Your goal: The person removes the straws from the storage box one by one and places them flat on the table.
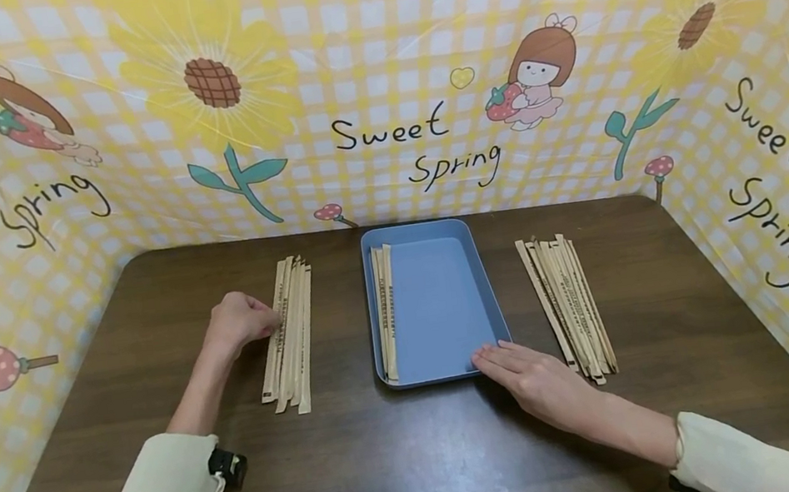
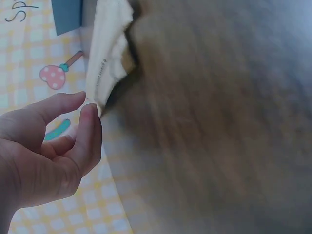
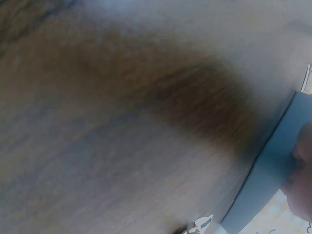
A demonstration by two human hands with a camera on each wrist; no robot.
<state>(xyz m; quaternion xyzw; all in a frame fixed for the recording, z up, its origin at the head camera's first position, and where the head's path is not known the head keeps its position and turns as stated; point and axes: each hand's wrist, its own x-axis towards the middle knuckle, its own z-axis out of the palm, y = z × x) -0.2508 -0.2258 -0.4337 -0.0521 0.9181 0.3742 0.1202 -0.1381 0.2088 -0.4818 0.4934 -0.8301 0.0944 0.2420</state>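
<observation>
At the left pile of slim paper-wrapped sticks (image 1: 296, 335), my left hand (image 1: 241, 318) pinches the outer edge of one wrapped stick (image 2: 101, 73) between thumb and fingers. What is inside the printed wrappers cannot be seen. A blue rectangular tray (image 1: 440, 298) stands in the middle of the table, with a few wrapped sticks (image 1: 387, 314) lying lengthwise along its left wall. My right hand (image 1: 535, 382) rests with straight fingers on the tray's near right corner. In the right wrist view only part of that hand (image 3: 300, 180) shows, against the tray's outer side.
A second pile of wrapped sticks (image 1: 569, 305) lies right of the tray, close to my right hand. The dark wooden table (image 1: 396, 473) is bordered at the back and sides by yellow checked cloth (image 1: 368, 56). Black straps (image 1: 229, 468) circle both wrists.
</observation>
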